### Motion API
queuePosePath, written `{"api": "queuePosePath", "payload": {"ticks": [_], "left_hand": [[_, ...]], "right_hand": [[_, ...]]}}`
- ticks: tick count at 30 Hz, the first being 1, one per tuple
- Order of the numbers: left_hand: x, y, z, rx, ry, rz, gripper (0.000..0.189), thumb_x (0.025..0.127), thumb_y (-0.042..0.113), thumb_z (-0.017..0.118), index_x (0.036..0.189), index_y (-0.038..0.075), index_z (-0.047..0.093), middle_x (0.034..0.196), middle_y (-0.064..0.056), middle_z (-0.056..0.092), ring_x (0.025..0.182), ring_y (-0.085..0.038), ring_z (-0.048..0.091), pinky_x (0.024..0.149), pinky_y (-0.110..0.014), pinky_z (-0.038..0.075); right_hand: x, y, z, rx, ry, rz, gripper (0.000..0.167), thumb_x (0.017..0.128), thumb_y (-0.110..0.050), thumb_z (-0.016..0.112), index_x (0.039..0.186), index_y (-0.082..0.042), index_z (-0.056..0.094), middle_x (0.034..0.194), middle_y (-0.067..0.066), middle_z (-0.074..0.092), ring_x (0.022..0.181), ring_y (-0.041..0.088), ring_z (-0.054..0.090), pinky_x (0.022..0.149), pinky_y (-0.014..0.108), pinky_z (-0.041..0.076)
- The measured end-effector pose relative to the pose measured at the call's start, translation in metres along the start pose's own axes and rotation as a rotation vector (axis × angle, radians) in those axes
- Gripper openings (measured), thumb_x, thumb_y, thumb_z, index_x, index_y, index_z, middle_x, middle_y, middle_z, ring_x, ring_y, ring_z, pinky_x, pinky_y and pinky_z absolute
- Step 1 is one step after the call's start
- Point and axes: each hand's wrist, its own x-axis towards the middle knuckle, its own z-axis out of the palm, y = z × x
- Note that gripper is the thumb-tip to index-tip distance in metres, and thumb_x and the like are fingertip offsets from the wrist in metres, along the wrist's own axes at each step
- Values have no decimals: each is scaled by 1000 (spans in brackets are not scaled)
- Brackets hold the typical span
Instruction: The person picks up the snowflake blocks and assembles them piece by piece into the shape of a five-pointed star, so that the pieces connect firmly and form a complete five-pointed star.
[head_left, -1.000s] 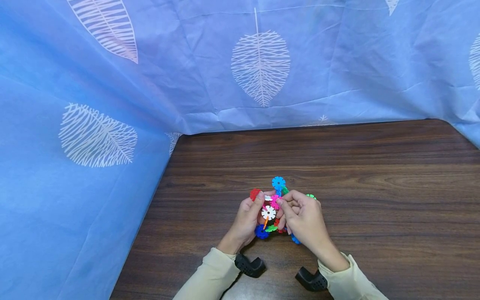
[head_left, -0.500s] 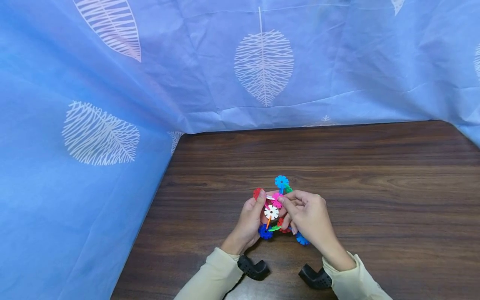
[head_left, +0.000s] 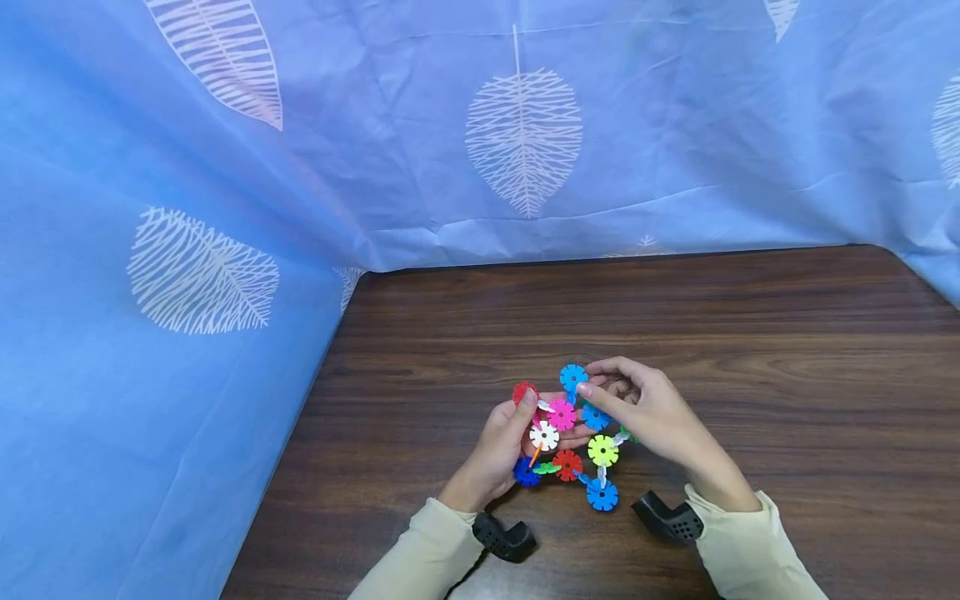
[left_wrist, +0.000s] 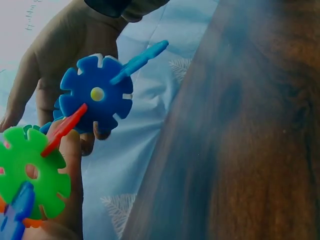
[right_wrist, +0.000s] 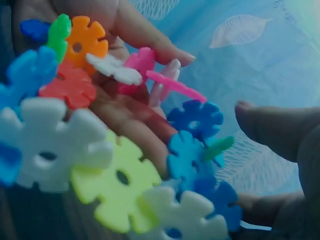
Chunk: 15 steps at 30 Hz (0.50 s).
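My left hand [head_left: 495,446] holds a ring of linked snowflake discs [head_left: 603,451], its thumb over the left side near the red disc [head_left: 522,392] and its fingers spread beneath. Pink, white, dark blue, red, yellow-green and light blue discs are joined by slotted discs standing on edge. My right hand [head_left: 663,417] is at the upper right of the ring, thumb tip beside the top blue disc [head_left: 573,377]. In the right wrist view its thumb [right_wrist: 270,127] stands apart from the discs. A blue disc [left_wrist: 95,92] and a green disc [left_wrist: 37,172] show large in the left wrist view.
The dark wood-grain table [head_left: 420,333] lies under both hands. A blue cloth with white leaf prints [head_left: 420,133] hangs behind it and along the left. Black wrist cameras sit on the left wrist [head_left: 502,537] and right wrist [head_left: 667,517].
My right hand has let go of the pink disc area and moved up and right, uncovering the ring's right side. The left hand keeps its hold in nearly the same place.
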Motion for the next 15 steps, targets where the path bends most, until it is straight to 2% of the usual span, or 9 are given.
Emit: {"api": "queuePosePath", "payload": {"ticks": [2, 7, 11, 14, 15], "left_hand": [[0, 0, 0, 0, -14, 10, 63, 112, 41, 43, 137, -17, 52, 109, -2, 72, 97, -6, 68, 85, -21, 57], [-1, -1, 0, 27, -48, 11, 64, 112, 41, 43, 136, -17, 54, 107, -1, 73, 93, -5, 69, 81, -20, 58], [-1, -1, 0, 1, -123, -3, 65, 111, 46, 42, 137, -12, 54, 115, -19, 73, 97, -14, 74, 87, -30, 59], [-1, 0, 2, -11, -158, -7, 64, 111, 48, 40, 139, -8, 54, 119, -29, 70, 99, -20, 75, 90, -36, 58], [-1, 0, 2, -3, -157, -3, 63, 111, 48, 39, 139, -7, 54, 117, -29, 70, 98, -20, 75, 90, -37, 58]], "right_hand": [[2, 4, 1, 46, -69, 15, 39, 101, -26, 70, 126, 3, 65, 92, 8, 67, 75, 18, 58, 63, 27, 49], [4, 12, -1, 208, -188, 60, 32, 98, -21, 73, 118, 4, 67, 80, 7, 61, 65, 14, 52, 59, 26, 47], [5, 16, -3, 291, -253, 52, 26, 98, -14, 72, 113, 7, 67, 80, 6, 61, 64, 14, 53, 58, 25, 46], [5, 17, -3, 309, -249, 47, 23, 98, -13, 72, 111, 6, 67, 78, 4, 61, 63, 14, 52, 57, 26, 45], [5, 17, -3, 309, -237, 52, 23, 98, -13, 72, 110, 6, 67, 77, 4, 60, 62, 14, 51, 57, 26, 44]]}}
